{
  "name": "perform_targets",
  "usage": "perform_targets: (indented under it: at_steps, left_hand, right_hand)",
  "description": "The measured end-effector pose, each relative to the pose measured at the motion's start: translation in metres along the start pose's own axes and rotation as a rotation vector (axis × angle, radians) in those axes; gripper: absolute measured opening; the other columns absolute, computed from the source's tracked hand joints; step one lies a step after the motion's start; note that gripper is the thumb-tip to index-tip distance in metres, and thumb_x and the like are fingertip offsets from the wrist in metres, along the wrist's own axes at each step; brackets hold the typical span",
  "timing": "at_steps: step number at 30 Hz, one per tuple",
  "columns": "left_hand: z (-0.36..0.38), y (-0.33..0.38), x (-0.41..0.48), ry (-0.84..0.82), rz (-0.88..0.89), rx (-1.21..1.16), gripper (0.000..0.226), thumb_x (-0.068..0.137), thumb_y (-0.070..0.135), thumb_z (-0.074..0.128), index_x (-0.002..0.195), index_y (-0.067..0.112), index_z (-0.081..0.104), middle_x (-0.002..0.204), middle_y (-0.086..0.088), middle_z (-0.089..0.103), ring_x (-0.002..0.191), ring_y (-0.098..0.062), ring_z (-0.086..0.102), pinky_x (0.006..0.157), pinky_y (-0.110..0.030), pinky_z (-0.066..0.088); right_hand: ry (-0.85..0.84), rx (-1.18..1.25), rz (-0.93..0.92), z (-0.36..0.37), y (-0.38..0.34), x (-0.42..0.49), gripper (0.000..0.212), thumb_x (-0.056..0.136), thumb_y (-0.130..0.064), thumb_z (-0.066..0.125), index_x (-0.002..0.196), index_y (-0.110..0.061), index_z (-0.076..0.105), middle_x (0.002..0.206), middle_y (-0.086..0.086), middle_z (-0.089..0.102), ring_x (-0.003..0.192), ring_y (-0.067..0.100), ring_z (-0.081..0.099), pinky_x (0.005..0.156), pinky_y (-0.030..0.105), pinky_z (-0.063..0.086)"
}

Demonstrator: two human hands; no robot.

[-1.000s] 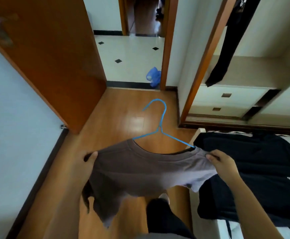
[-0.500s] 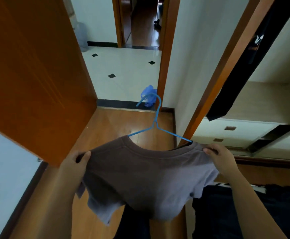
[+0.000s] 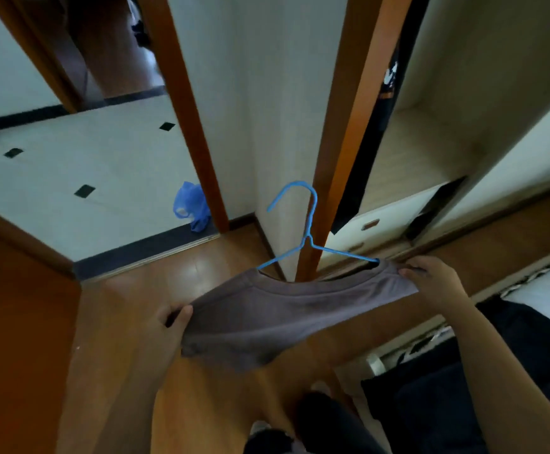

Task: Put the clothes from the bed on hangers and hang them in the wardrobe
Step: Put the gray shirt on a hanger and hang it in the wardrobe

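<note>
Bedroom, wood floor (image 3: 201, 290); open doorway at left onto white tiled floor (image 3: 87, 158), blue plastic bag (image 3: 190, 204) by door frame. Open wardrobe (image 3: 463, 93) at right — black garment (image 3: 372, 142) hanging inside, drawers (image 3: 375, 224) below. Brown T-shirt (image 3: 283, 316) held out over floor before wardrobe frame, blue wire hanger (image 3: 307, 239) through neck, hook up. Left hand (image 3: 165, 326) pinches one shoulder, thumb on top; right hand (image 3: 437, 276) pinches other shoulder beside hanger end. Bed (image 3: 548, 290) lower right — dark clothes (image 3: 447, 404) on it.
</note>
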State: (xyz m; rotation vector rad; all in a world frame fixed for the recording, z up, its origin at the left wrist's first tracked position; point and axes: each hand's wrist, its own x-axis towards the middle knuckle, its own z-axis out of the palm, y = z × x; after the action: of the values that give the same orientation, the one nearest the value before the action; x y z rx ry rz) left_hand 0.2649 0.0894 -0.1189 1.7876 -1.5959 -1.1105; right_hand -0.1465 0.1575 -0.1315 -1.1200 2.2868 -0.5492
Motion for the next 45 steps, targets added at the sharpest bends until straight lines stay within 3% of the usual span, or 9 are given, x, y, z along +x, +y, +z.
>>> perform_targets:
  at_steps: [3,7,14,18,24,30,37,41,45]
  left_hand:
    - [0.037,0.027,0.036,-0.156,0.072,0.064,0.025,0.093,0.013,0.047,0.069,0.014,0.054,0.056,-0.003,0.049,0.054,-0.020,0.047,0.054,-0.027,0.037]
    - [0.092,0.066,0.076,-0.400,0.174,0.260,0.026,0.094,0.028,0.044,0.083,0.009,0.058,0.068,-0.009,0.061,0.064,-0.023,0.060,0.062,-0.033,0.048]
    - [0.211,0.158,0.116,-0.559,0.355,0.377,0.017,0.094,0.022,0.045,0.078,0.022,0.051,0.073,0.004,0.052,0.075,-0.016,0.053,0.061,-0.016,0.036]
    - [0.280,0.216,0.137,-0.572,0.474,0.478,0.014,0.094,0.023,0.046,0.094,0.012,0.055,0.091,-0.009,0.059,0.097,-0.030,0.057,0.069,-0.028,0.032]
    - [0.373,0.281,0.154,-0.626,0.687,0.446,0.018,0.091,0.015,0.051,0.093,-0.001,0.059,0.093,-0.020,0.062,0.093,-0.034,0.058,0.067,-0.025,0.029]
    - [0.458,0.342,0.191,-0.603,0.740,0.405,0.023,0.092,0.013,0.049,0.099,-0.008,0.056,0.104,-0.028,0.060,0.099,-0.040,0.055,0.078,-0.037,0.037]
    - [0.516,0.427,0.271,-0.475,0.800,0.348,0.027,0.094,0.015,0.043,0.107,-0.006,0.053,0.110,-0.027,0.054,0.101,-0.040,0.051,0.084,-0.044,0.039]
    - [0.518,0.462,0.314,-0.334,0.802,0.304,0.027,0.094,0.013,0.043,0.108,-0.008,0.052,0.111,-0.030,0.052,0.104,-0.043,0.049,0.087,-0.046,0.037]
    - [0.510,0.496,0.345,-0.221,0.794,0.285,0.025,0.094,0.010,0.042,0.107,-0.009,0.053,0.109,-0.030,0.053,0.103,-0.043,0.050,0.086,-0.048,0.038]
  right_hand:
    - [0.076,0.035,0.084,-0.023,0.030,0.017,0.017,0.088,-0.015,0.056,0.100,-0.009,0.067,0.104,0.016,0.061,0.093,0.029,0.055,0.074,0.029,0.036]
    - [0.193,0.041,0.164,-0.057,0.077,0.039,0.017,0.085,-0.012,0.056,0.093,-0.002,0.067,0.094,0.020,0.061,0.093,0.036,0.057,0.071,0.030,0.033]
    - [0.344,0.075,0.432,-0.110,0.161,0.046,0.019,0.084,-0.007,0.058,0.096,0.004,0.067,0.103,0.026,0.060,0.101,0.039,0.056,0.078,0.034,0.037]
    - [0.425,0.126,0.586,-0.125,0.203,0.034,0.017,0.082,-0.009,0.061,0.093,0.001,0.068,0.099,0.023,0.062,0.098,0.037,0.057,0.074,0.033,0.034]
    - [0.556,0.233,0.778,-0.146,0.229,0.013,0.003,0.083,-0.017,0.061,0.080,-0.017,0.062,0.094,0.015,0.062,0.088,0.031,0.056,0.071,0.031,0.034]
    - [0.637,0.172,0.895,-0.157,0.237,0.036,0.015,0.086,-0.023,0.057,0.091,-0.012,0.066,0.089,0.006,0.058,0.090,0.030,0.056,0.071,0.030,0.034]
    - [0.747,0.167,0.804,-0.198,0.214,0.129,0.012,0.088,-0.022,0.056,0.080,-0.014,0.060,0.087,0.005,0.060,0.087,0.027,0.056,0.068,0.030,0.033]
    - [0.767,0.205,0.626,-0.234,0.198,0.188,0.011,0.089,-0.016,0.055,0.087,-0.010,0.064,0.086,0.002,0.057,0.082,0.017,0.051,0.072,0.028,0.035]
    - [0.666,0.143,0.360,-0.273,0.186,0.232,0.015,0.086,-0.011,0.058,0.074,-0.019,0.056,0.068,-0.012,0.048,0.066,0.005,0.046,0.062,0.019,0.033]
